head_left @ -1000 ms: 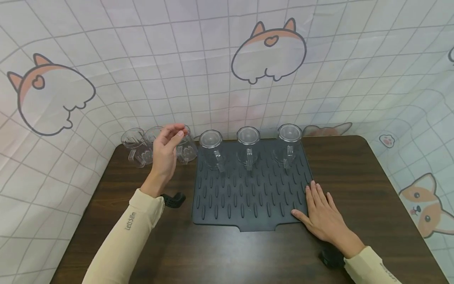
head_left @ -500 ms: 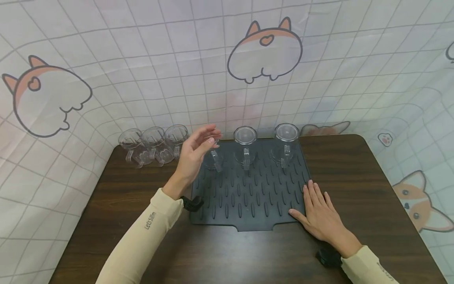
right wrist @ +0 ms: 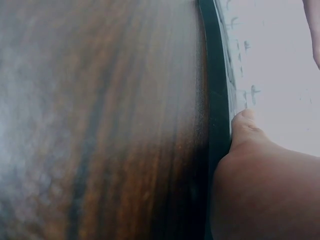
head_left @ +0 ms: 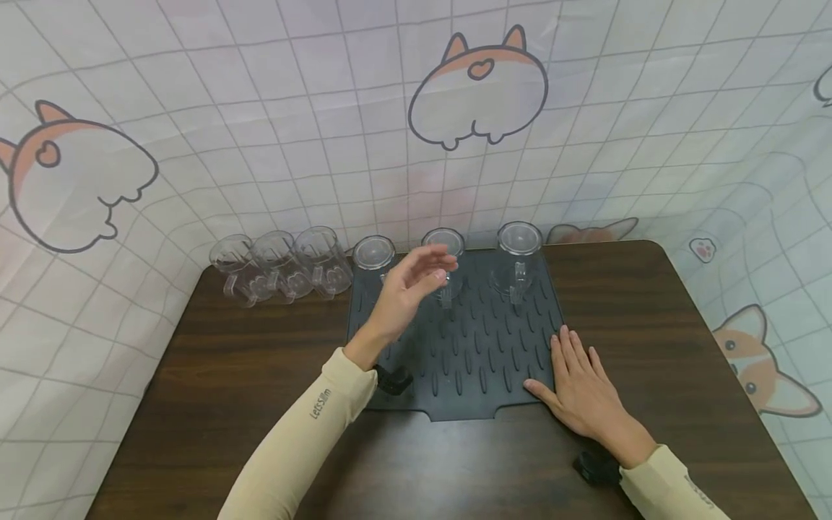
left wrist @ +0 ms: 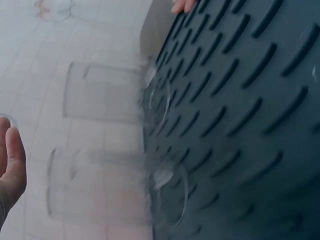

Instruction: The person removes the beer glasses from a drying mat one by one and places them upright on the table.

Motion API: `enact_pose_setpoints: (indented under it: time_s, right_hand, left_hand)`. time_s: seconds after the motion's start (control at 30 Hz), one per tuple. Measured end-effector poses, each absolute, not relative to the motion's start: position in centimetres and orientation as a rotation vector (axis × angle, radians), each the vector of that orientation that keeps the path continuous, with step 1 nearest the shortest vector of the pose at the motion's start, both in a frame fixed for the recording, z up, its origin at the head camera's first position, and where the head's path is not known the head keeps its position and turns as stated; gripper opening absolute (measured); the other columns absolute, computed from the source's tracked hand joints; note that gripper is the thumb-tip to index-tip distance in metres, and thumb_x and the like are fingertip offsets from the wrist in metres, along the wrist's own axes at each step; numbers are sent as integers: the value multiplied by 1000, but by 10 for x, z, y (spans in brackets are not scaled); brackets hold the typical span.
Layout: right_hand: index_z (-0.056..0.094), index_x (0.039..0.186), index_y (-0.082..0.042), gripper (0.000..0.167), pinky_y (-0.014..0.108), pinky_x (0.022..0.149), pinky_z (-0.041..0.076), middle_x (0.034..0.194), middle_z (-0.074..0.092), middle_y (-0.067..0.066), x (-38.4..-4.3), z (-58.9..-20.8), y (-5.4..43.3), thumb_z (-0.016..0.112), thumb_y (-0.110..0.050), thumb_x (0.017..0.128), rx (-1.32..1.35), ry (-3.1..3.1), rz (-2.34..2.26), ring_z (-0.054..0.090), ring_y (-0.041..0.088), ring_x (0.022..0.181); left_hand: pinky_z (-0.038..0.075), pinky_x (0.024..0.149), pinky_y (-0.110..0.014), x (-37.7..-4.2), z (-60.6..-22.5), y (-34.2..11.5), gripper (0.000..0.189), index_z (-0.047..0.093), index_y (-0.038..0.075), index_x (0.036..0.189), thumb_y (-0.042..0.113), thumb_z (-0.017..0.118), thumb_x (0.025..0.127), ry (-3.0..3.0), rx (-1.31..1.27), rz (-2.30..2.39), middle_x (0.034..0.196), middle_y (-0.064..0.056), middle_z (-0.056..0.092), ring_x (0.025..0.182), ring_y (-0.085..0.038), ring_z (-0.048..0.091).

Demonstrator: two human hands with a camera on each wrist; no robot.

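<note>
My left hand [head_left: 406,296] is raised over the dark grey drying mat [head_left: 461,361], fingers loosely bent and holding nothing. It overlaps the front of the middle glass mug [head_left: 443,242] in the head view. Beside that mug on the mat stand a left mug [head_left: 373,253] and a right mug [head_left: 520,238]; all three are upside down with handles toward me. My right hand [head_left: 581,386] rests flat at the mat's right edge, fingers straight and thumb spread. In the right wrist view its thumb [right wrist: 245,127] lies against the mat's edge [right wrist: 217,100].
Three more clear mugs, the leftmost [head_left: 234,253], its neighbour [head_left: 274,249] and the nearest to the mat [head_left: 318,245], stand rim up in a close row on the brown wooden table [head_left: 260,375]. A white tiled-pattern curtain [head_left: 364,130] hangs right behind the table.
My left hand has swept rightward, from over the mugs on the bare table, past the mat's left mug, to the middle one. The right hand stays in place; the mugs stand as before.
</note>
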State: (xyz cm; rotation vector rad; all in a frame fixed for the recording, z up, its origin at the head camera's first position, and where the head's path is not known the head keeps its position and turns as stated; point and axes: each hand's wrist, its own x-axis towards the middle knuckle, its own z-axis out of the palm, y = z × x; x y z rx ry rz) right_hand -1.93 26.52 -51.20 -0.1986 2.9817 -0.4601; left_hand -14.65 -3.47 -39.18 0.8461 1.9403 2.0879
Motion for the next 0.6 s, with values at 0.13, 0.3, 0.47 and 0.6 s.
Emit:
enact_pose_setpoints:
  time_s: [0.13,0.3,0.47,0.6]
  right_hand:
    - [18,161,8,98,70,125,13,172,8,29,-20,-512,264,46,-66,102,-189,2984,-454,11,48,160]
    - [19,161,8,99,70,126,13,172,9,29,-20,-511,264,46,-67,102,-175,2988,-444,12,48,160]
    - [20,161,8,100,70,126,13,172,10,29,-21,-511,265,46,-68,101,-172,2985,-443,12,48,160]
    - [20,160,8,100,71,125,13,172,10,29,-21,-511,266,48,-67,101,-170,2985,-449,12,49,160]
  left_hand:
    - [51,113,-37,-142,-401,-20,44,45,-5,148,5,51,105,1949,869,2018,142,-32,54,137,-45,54]
    - [50,115,-36,-139,-412,-2,45,44,-2,149,5,51,105,1938,875,1972,142,-29,56,138,-44,54]
    - [51,114,-42,-139,-425,13,44,44,-1,149,5,51,106,1961,867,1934,143,-28,56,137,-43,55]
    - [51,113,-41,-140,-440,26,44,44,6,150,11,53,107,2069,877,1803,145,-22,57,138,-36,57]
